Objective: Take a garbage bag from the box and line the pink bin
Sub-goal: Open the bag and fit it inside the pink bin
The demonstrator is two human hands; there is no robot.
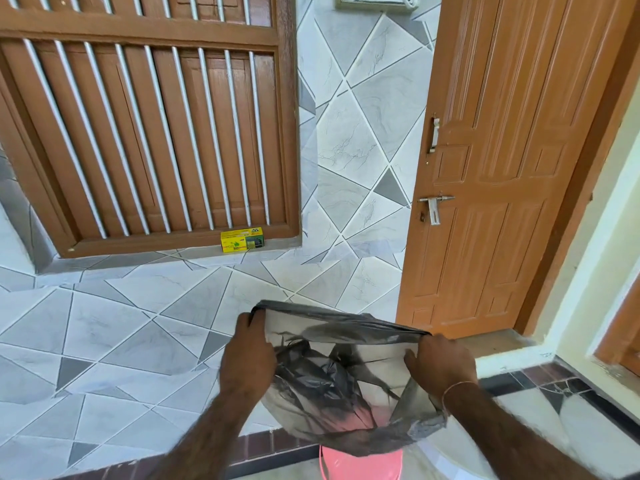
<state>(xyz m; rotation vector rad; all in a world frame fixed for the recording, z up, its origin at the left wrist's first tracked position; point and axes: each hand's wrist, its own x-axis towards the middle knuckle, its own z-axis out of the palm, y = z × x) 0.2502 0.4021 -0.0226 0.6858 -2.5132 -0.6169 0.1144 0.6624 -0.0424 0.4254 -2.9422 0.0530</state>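
A thin grey-black garbage bag (341, 375) is spread open in the air in front of me. My left hand (246, 358) grips its mouth edge on the left and my right hand (441, 367) grips the edge on the right. Directly below the bag stands the pink bin (360, 465) on the floor; only part of its side shows under the hanging plastic, and pink shows through the bag. The yellow and green garbage bag box (242, 240) sits on the window ledge against the brown frame, well above my hands in the picture.
A brown barred window (145, 126) fills the upper left of a grey tiled wall (349, 143). An orange door (502, 168) with metal handle stands at the right. A dark tile skirting (540, 382) runs along the floor edge.
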